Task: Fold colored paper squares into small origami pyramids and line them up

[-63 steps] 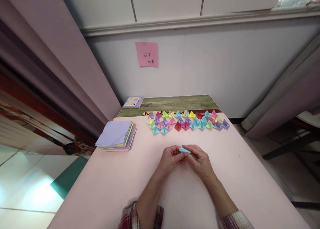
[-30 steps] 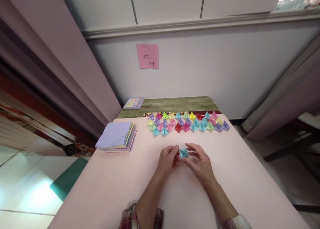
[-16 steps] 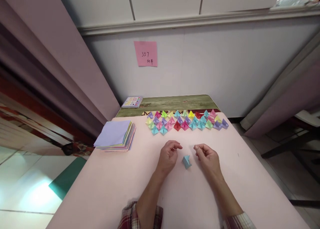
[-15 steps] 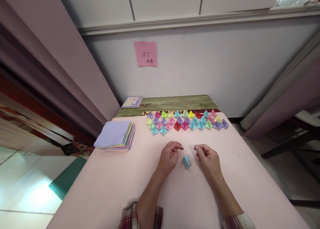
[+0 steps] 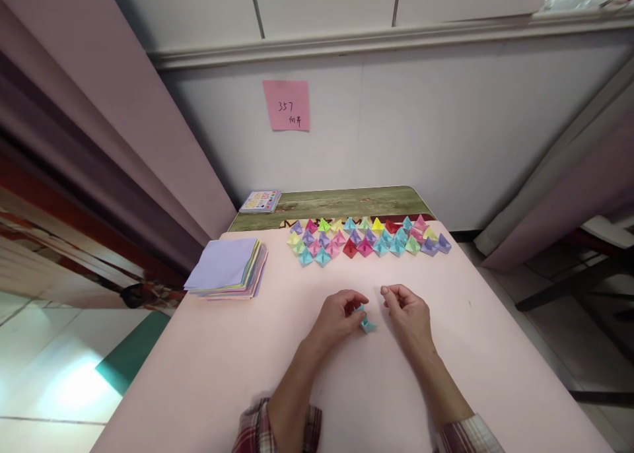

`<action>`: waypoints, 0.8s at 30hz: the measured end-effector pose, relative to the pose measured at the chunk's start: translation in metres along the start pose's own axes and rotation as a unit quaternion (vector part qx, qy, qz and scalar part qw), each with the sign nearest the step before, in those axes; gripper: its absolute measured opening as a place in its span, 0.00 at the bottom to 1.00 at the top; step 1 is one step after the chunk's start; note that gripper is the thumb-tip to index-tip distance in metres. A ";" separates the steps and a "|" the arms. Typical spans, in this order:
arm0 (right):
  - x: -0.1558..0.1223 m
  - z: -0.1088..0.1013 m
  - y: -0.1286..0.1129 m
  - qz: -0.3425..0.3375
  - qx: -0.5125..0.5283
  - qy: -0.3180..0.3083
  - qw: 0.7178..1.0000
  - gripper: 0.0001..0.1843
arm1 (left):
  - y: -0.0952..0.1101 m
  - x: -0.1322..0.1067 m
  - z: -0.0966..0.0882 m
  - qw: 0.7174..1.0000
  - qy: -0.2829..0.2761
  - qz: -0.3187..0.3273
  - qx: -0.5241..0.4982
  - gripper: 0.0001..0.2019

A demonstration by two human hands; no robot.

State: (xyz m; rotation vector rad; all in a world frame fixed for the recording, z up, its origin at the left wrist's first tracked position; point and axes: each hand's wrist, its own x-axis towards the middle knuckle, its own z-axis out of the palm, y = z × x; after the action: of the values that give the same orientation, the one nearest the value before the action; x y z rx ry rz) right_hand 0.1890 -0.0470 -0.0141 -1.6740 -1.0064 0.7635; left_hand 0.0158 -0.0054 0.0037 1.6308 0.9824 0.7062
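Blue paper (image 5: 368, 325) is pinched in left hand (image 5: 337, 317); right hand (image 5: 413, 314) curls, thumb to fingertip, unloaded. Both sit well inside table (image 5: 218, 367) edges, near folded shapes (image 5: 364, 247).

Free tabletop (image 5: 500, 367) rightward; folded papers (image 5: 365, 246) ahead

Left-hand fingers (image 5: 354, 319) partly hid the blue folded paper (image 5: 367, 325); plaid sleeves (image 5: 255, 428) and table (image 5: 198, 380) ran off the bottom edge.
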 end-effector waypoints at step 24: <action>-0.001 0.015 0.007 -0.236 -0.151 -0.049 0.959 0.15 | 0.002 -0.003 0.005 0.956 0.080 0.153 0.236 0.11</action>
State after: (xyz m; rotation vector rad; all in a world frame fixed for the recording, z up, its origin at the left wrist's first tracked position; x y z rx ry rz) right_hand 0.1776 -0.0421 -0.0256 -1.5601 -1.5829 0.3885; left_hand 0.0192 -0.0104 0.0048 2.2051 1.0818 0.8674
